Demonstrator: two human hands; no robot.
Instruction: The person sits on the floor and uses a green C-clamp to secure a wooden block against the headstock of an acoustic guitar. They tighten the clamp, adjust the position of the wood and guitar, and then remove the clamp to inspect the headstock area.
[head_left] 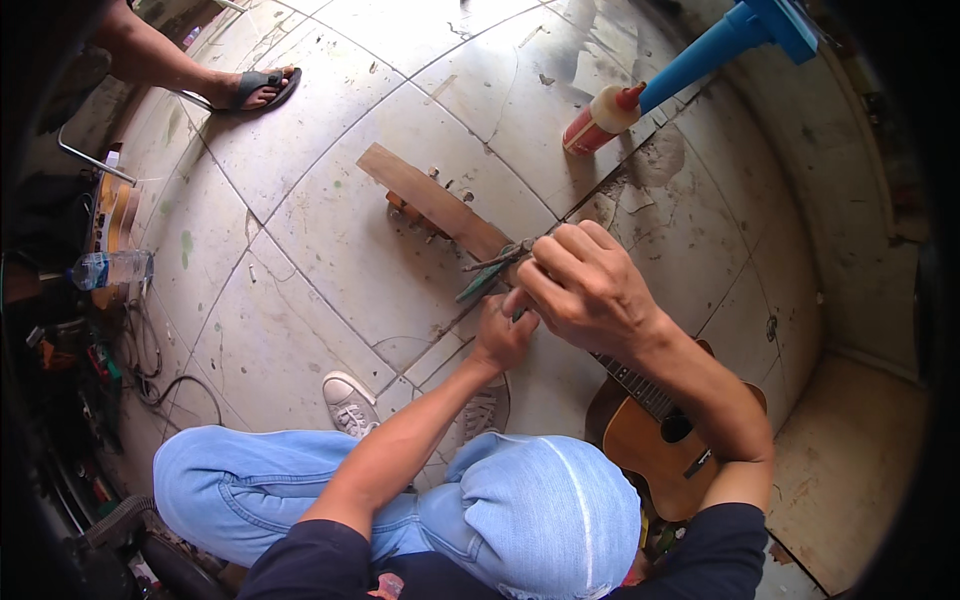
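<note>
Right hand [585, 285] clenched mid-frame, just beside the green-and-metal tool [482, 282]; can't see what's inside the fist. Left hand [503, 332] curled just below, can't tell its grip from here. Tool's at centre, by the wooden strip's [435, 203] lower end. Guitar [640, 450] body lower right.

"What sort of place is this?"
"A workshop, by the look of it: an acoustic guitar [640, 440] lies at four o'clock."
"What else shows it?"
"A squeeze bottle [598, 124] at one, cable [185, 379] and jumbled gear [104, 362] toward nine, and a stained, scuffed tile floor [330, 265]."
</note>
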